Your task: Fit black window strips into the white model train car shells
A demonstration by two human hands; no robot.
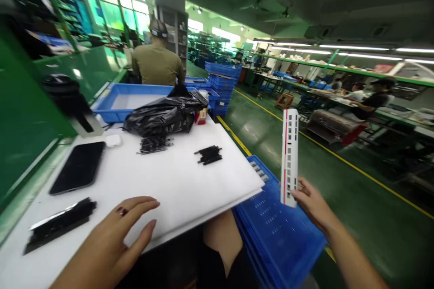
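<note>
My right hand point(312, 201) grips the lower end of a white model train car shell point(290, 158), which has a red stripe and rows of small windows. The shell stands nearly upright in the air, over the blue crate point(285, 235) to the right of the table. Over the front of the white table surface point(179, 189), my left hand point(125, 230) is held with fingers apart and nothing in them; a ring shows on one finger. Small black parts lie in two piles, one thin and tangled point(154, 144), one more compact point(208, 155). Left of my left hand is a long black part point(61, 223).
A phone point(78, 167), a white earbud case point(113, 141) and a dark bottle point(69, 104) stand or lie at the left. A black plastic bag point(166, 115) lies before a blue tray point(118, 113). Stacked blue crates point(222, 88) and a seated person point(158, 61) are beyond.
</note>
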